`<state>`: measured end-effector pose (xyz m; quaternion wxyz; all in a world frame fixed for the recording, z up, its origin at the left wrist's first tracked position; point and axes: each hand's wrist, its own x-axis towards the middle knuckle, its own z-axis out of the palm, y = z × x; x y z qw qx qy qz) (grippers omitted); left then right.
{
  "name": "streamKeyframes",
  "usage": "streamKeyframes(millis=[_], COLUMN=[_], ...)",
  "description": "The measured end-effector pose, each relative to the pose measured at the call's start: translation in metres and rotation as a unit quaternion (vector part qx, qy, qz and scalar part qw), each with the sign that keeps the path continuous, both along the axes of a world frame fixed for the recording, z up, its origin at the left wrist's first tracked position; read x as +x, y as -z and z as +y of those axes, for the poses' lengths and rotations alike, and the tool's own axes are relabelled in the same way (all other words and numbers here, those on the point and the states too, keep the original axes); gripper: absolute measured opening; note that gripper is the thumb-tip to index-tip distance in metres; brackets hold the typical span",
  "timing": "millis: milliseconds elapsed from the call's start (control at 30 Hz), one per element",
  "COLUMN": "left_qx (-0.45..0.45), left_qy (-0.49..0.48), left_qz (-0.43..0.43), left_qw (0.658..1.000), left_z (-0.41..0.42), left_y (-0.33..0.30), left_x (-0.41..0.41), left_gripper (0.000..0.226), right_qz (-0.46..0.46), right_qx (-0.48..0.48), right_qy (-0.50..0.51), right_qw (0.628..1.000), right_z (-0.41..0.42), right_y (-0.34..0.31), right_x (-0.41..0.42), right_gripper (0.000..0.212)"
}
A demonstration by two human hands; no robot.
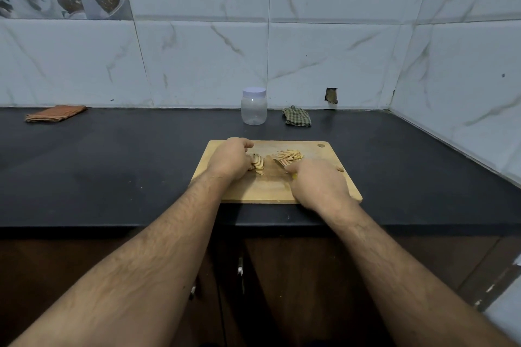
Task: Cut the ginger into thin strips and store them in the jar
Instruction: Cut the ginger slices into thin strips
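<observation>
A wooden cutting board (318, 155) lies on the black counter. My left hand (231, 159) curls over a stack of ginger slices (258, 164) at the board's left middle. My right hand (318, 184) grips a knife (279, 163) by its yellow handle, mostly hidden under the fingers; the blade points up-left toward a pile of thin ginger strips (289, 155). One stray ginger piece (340, 169) lies by my right knuckles. A clear plastic jar (254, 107) with its white lid on stands behind the board by the wall.
A folded green checked cloth (297, 116) sits right of the jar. An orange striped cloth (55, 113) lies far left on the counter (112, 166). Tiled walls close the back and the right side. Dark cabinet doors are below the counter edge.
</observation>
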<state>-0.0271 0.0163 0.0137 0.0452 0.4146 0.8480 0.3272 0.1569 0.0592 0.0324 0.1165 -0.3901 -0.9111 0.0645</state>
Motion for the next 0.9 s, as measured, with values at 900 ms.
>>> streamKeyframes(millis=[900], left_qx=[-0.002], left_qy=[0.028], left_qz=[-0.015], left_qw=[1.0], left_z=[-0.005], left_y=[0.009], left_x=[-0.016], left_gripper=[0.049], right_qz=[0.063], right_qx=[-0.079], right_qy=[-0.013], right_qw=[0.995], right_z=[0.012], right_y=[0.02], right_x=[-0.023], right_gripper=[0.045])
